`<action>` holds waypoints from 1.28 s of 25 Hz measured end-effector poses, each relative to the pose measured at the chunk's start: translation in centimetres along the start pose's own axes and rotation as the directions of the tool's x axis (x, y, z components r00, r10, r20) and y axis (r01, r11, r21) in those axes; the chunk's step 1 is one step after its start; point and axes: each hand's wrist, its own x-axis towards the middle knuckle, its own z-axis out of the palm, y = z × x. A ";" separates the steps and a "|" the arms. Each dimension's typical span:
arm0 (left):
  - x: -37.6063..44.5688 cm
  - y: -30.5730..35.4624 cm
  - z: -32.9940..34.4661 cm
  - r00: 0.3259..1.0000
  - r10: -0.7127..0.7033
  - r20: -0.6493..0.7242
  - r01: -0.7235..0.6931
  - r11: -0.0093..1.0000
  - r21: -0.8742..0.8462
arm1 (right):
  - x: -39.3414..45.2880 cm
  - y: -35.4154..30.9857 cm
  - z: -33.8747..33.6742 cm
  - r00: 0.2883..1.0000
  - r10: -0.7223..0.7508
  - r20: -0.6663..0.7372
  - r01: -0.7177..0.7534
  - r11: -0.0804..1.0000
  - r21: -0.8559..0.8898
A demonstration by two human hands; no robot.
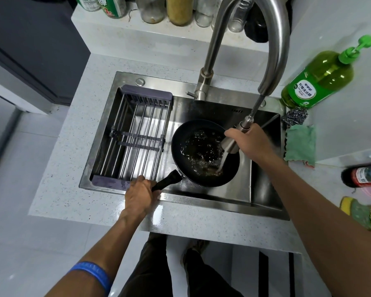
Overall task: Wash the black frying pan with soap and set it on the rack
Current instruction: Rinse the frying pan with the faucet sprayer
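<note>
The pale speckled surface carries a steel sink set into it, and a slatted drying rack spans the sink's left half, from far edge to near edge. The tall faucet rises from the sink's far rim, its pull-out spray head drawn down on its hose. The black frying pan sits in the sink's right half, just beside the rack, its handle reaching toward the near edge. Water pours into it and churns over the dark bottom. A green soap bottle stands by the sink's far right corner, with a steel scourer and a green cloth along the right edge.

The left hand wraps around the pan's handle. The right hand has its fingers closed around the spray head, aiming the stream.

This looks like the wetting or rinsing step; no suds show. Next would likely call for freeing the right hand to reach the soap and a scrubber.
</note>
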 end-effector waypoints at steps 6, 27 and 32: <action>0.2 0.2 -0.1 0.999 -0.052 0.009 0.052 0.999 0.014 | 1.3 -0.4 -1.0 0.997 -0.021 0.072 0.008 0.984 0.179; -0.4 1.6 -1.1 0.993 -0.119 0.027 0.120 0.990 -0.069 | 3.1 -1.7 1.0 0.993 -0.015 0.118 -0.022 0.953 0.303; -0.5 1.8 -1.3 0.991 -0.130 0.015 0.131 0.986 -0.101 | 3.7 -2.9 2.0 0.994 0.002 0.109 -0.050 0.899 0.436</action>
